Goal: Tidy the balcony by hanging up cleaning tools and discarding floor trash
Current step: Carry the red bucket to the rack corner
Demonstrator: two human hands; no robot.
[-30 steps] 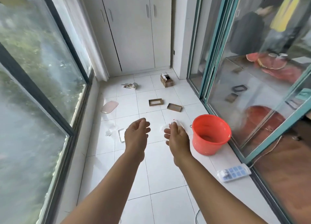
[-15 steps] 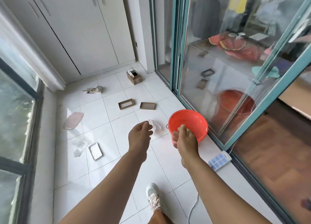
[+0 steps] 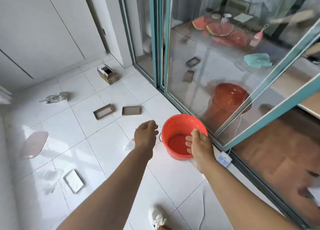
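A red bucket (image 3: 173, 126) stands on the white tile floor beside the glass sliding door. My right hand (image 3: 199, 144) hovers over its mouth, fingers apart, nothing visible in it. My left hand (image 3: 146, 134) hangs just left of the bucket, palm down, fingers loosely drooped and holding nothing I can see. A clear plastic wrapper (image 3: 128, 144) with red print shows beside my left wrist, partly hidden by the forearm. Floor trash: two brown cardboard trays (image 3: 103, 111) (image 3: 131, 110), a small cardboard box (image 3: 108, 75), crumpled paper (image 3: 55, 97), a pink lid (image 3: 33, 144), clear plastic (image 3: 50, 178), a grey tray (image 3: 74, 181).
The teal-framed sliding door (image 3: 259, 124) runs along the right. A white power strip (image 3: 224, 159) lies at its track, its cord (image 3: 203, 203) trailing toward me. White cabinets (image 3: 43, 31) close the far end. My white shoe (image 3: 156, 216) is at the bottom.
My view has swung right and down toward the bucket. My right hand has moved from beside the bucket to over its mouth and spread its fingers; the white scrap it pinched is gone from view.
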